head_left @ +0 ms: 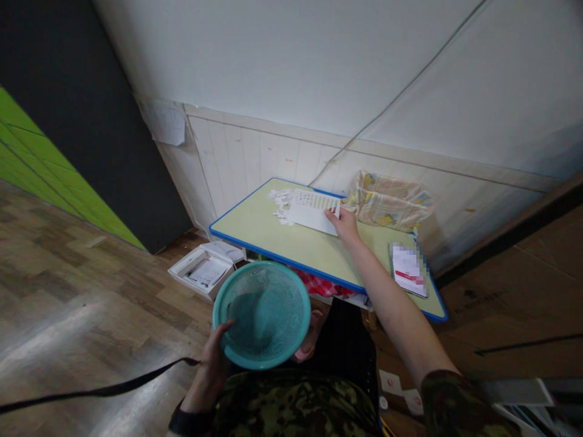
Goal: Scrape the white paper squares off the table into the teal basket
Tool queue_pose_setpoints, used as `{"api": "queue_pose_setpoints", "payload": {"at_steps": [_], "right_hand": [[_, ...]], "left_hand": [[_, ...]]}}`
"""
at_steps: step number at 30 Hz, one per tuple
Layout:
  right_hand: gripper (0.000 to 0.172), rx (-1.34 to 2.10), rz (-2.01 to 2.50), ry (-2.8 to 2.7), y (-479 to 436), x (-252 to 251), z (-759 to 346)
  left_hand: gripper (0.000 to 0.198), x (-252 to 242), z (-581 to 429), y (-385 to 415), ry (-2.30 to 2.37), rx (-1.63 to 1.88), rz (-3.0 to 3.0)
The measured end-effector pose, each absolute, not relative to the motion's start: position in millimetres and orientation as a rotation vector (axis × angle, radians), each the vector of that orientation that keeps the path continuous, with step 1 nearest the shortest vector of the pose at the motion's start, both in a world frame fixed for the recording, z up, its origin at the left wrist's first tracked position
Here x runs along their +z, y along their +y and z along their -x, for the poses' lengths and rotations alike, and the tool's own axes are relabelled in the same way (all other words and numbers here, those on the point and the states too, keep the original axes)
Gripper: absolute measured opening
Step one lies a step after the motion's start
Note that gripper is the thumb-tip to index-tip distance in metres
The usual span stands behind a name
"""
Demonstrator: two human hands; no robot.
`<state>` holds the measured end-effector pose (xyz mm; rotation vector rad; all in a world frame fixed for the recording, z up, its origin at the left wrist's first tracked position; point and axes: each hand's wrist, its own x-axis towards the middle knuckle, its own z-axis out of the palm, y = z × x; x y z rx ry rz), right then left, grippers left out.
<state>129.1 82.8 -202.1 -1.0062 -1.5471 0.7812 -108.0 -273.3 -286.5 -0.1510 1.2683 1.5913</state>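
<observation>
My left hand (pixel 214 355) grips the rim of a teal plastic mesh basket (pixel 262 312), held low in front of my lap, below the table's near edge. My right hand (pixel 345 226) reaches out over the pale green table (pixel 268 233) with a blue rim. Its fingers pinch the right edge of a white printed sheet (pixel 312 209). Small white paper scraps (pixel 280 203) lie in a heap just left of the sheet, near the table's far edge.
A folded patterned cloth (pixel 387 200) lies at the table's far right against the wall. A white and red booklet (pixel 409 269) lies near the right front corner. An open white box (pixel 204 269) sits on the wood floor to the left. A black strap (pixel 91 391) crosses the floor.
</observation>
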Motion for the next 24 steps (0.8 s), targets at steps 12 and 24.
{"api": "queue_pose_setpoints", "payload": {"at_steps": [12, 24], "right_hand": [[0.046, 0.862, 0.968, -1.534, 77.4, -199.0, -129.2], [0.045, 0.962, 1.012, -1.504, 80.6, -194.9, -136.6]], "left_hand": [[0.032, -285.5, 106.1, -274.2, 1.267, 1.618, 0.119], [0.033, -280.2, 107.0, -264.1, 1.221, 1.701, 0.1]]}}
